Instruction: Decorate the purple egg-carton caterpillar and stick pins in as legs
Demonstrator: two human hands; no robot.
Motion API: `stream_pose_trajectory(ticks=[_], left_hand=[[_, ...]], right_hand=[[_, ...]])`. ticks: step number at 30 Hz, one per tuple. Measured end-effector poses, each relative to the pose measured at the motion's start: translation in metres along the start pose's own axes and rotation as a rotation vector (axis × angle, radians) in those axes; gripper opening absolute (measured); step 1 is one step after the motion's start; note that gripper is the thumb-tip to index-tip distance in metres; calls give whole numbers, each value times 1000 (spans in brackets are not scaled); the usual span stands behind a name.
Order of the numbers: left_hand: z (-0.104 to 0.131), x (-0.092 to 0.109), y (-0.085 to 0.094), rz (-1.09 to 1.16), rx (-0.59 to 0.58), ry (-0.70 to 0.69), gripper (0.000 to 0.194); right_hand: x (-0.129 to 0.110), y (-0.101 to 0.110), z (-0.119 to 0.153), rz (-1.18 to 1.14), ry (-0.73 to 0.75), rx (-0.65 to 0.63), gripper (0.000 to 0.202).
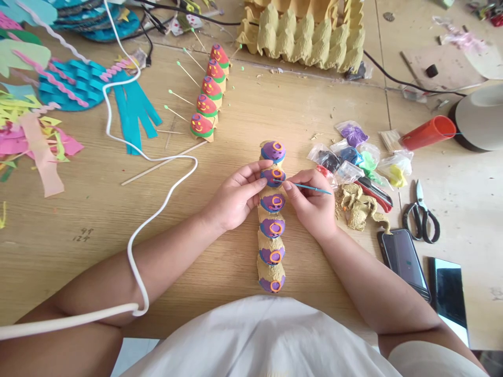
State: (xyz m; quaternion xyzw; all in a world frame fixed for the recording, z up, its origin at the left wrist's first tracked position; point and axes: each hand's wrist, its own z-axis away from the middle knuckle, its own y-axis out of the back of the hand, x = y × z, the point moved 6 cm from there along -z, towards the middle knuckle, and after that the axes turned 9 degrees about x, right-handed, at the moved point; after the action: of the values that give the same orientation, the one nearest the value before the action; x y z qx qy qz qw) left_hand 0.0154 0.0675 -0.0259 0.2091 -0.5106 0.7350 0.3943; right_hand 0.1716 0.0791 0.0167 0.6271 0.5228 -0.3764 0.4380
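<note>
The strip (271, 269) runs inward from near the bench's (220, 283) front edge, its six purple domes (268, 201) all orange-ringed. The left hand's (231, 199) fingers grip the second-farthest; the right hand's (314, 204) pinch a blue tool (314, 188) there, detailing apparently unfinished.

Purple-capped strip (272, 229), thin blue tool (314, 188)

I hold the strip lengthwise before me, its six tan bumps capped purple with orange rings. The tool slants in my pinch, tip at the second-farthest bump.
</note>
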Motion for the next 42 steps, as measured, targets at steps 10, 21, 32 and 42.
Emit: stream_pose_trajectory(ticks=[10,21,32,42], left_hand=[[0,1,0,3,2,0,29],[0,-1,1,-18,4,-4,32],[1,0,0,-14,16,-2,30],[0,-1,0,-13,4,-3,31]], right_hand=[[-3,-1,-1,5,16,-19,26],[-4,-2,-1,23,21,-26,27],[-6,-3,-1,-21,54,-32,17],[-2,-3,-1,-18,-5,-34,24]])
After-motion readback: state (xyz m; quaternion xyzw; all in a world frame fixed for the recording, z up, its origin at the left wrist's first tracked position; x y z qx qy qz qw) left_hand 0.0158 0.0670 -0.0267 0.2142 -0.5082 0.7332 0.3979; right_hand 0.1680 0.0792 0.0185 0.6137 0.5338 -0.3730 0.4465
